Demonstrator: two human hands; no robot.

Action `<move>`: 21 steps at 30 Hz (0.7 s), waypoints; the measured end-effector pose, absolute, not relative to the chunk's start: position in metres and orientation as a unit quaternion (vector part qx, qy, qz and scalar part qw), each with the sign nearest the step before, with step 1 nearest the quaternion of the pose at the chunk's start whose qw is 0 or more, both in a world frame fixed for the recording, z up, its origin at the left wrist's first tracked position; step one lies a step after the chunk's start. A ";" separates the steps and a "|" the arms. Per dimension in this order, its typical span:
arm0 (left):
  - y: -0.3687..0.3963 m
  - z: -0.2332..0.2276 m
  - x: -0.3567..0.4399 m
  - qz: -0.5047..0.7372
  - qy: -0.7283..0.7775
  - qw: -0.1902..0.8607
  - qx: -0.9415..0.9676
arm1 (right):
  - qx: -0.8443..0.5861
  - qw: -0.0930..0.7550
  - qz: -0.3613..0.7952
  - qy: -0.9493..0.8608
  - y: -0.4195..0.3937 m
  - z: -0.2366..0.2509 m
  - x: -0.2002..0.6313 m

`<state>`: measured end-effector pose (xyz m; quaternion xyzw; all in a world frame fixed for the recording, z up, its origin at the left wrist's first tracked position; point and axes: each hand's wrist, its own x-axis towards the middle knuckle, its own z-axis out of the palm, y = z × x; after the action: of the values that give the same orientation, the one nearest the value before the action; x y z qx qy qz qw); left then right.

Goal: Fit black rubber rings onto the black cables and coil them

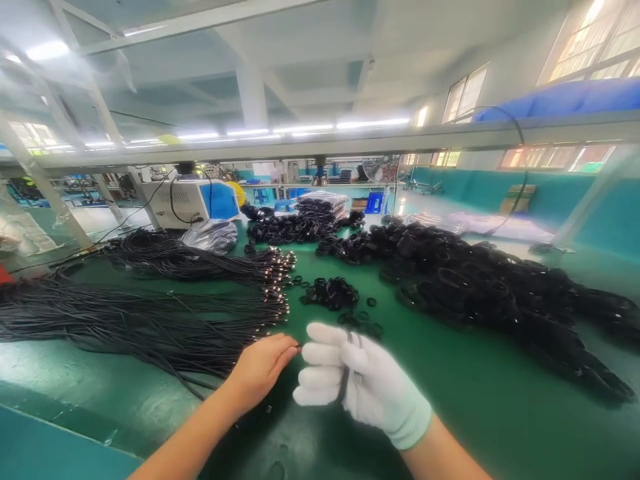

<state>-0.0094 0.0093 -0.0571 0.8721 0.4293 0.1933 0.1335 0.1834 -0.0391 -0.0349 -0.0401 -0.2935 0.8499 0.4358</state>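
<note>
Gloved right hand grips a thin black cable, bare left hand pinching its end
Cable looks light and floppy, best held near the tip; loose cables lie left of it on the desk

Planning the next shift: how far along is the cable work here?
Done, it seems: a big heap of coiled cables at right. In hand: the gloved right hand grips a black cable, the bare left hand pinching at it. Left: many straight loose cables and small black rings on the green table.
</note>
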 end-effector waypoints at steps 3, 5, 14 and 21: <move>-0.016 -0.064 -0.011 0.117 0.458 0.022 0.881 | -0.067 0.469 0.829 -0.297 -0.035 -0.030 0.188; -0.038 -0.059 -0.004 0.096 0.432 -0.016 0.897 | -0.103 0.489 0.812 -0.301 -0.034 -0.032 0.186; -0.018 0.005 -0.003 0.204 0.322 0.104 0.919 | -0.102 0.317 0.874 -0.354 -0.047 -0.056 0.169; 0.006 -0.038 -0.007 0.230 0.365 0.385 0.816 | -0.036 0.299 0.902 -0.309 -0.051 -0.049 0.159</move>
<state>-0.0068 0.0062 -0.0377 0.8159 0.3652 0.2304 0.3845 0.1591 -0.0507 -0.0486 -0.0356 -0.3085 0.9023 0.2990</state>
